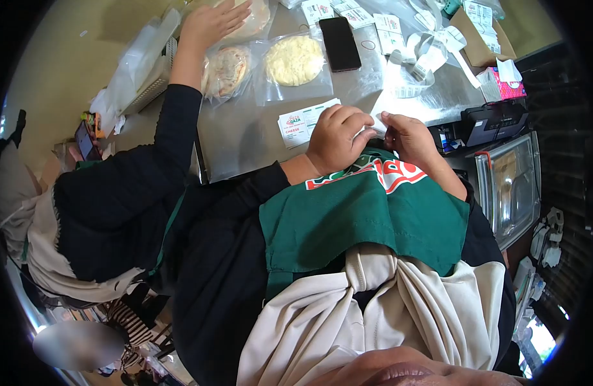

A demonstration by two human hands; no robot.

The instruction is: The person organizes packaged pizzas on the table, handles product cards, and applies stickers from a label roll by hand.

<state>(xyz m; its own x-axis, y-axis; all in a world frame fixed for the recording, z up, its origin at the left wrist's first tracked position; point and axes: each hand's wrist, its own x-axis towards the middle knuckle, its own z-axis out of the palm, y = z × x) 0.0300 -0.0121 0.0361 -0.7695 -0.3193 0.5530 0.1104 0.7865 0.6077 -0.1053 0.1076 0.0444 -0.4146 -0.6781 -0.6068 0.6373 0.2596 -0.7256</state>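
My left hand (340,138) is closed over the front edge of the steel table, thumb and fingers pinched. Opposite it, my right hand (409,138) is closed too, thumb against the fingers. Between their fingertips shows a small white piece (377,125) that looks like paper or a label; its far part is hidden. Beside my left hand lie printed cheese labels (300,125). Farther back are a bagged round of shredded cheese on a base (294,61), a second bagged pizza (227,69) and a black phone (340,44).
At the left a co-worker's hand (216,24) lies flat on another bagged round. Label strips (432,55) curl across the table's right side, near a cardboard box (483,32) and a black printer-like machine (493,122). A basket with plastic bags (151,80) stands at left.
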